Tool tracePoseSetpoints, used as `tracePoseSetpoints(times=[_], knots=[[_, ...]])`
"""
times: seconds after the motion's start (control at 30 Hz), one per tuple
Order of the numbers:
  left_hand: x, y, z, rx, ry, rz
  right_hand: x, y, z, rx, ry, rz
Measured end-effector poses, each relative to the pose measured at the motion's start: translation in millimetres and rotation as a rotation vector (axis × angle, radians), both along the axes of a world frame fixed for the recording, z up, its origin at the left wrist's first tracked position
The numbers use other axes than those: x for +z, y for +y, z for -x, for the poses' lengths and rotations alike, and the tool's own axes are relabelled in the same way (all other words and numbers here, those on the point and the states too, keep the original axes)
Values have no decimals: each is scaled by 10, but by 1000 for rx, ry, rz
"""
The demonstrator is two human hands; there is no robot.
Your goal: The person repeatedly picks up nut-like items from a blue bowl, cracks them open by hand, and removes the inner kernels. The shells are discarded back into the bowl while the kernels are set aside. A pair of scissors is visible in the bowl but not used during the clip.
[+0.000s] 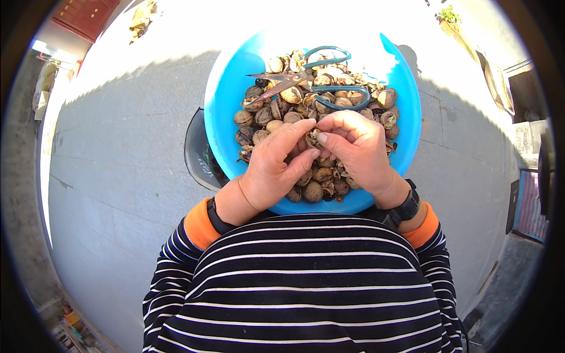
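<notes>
Both hands [318,154] pinch a walnut [312,139] over basin [220,112]

nut [312,139] mostly hidden by fingers [338,141]

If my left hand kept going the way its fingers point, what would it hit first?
The left hand points up and right, fingertips already on the nut piece both hands pinch. Beyond that it would probably meet the right hand.

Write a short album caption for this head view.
Both hands, left hand and right hand, pinch a nut above a blue basin.
</notes>
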State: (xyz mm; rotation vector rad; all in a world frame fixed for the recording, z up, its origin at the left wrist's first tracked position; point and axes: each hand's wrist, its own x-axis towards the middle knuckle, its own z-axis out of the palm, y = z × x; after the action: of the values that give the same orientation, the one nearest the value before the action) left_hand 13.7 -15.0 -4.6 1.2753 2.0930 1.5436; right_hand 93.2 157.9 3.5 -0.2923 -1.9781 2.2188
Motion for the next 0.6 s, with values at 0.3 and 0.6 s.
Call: tracePoseSetpoints(times=[0.3,0.6], knots=[[-82,20,-37,-63,-262,-65,16,10,-8,-22,24,10],[-30,50,-48,-93,-575,-385,84,118,-21,37,-22,376]])
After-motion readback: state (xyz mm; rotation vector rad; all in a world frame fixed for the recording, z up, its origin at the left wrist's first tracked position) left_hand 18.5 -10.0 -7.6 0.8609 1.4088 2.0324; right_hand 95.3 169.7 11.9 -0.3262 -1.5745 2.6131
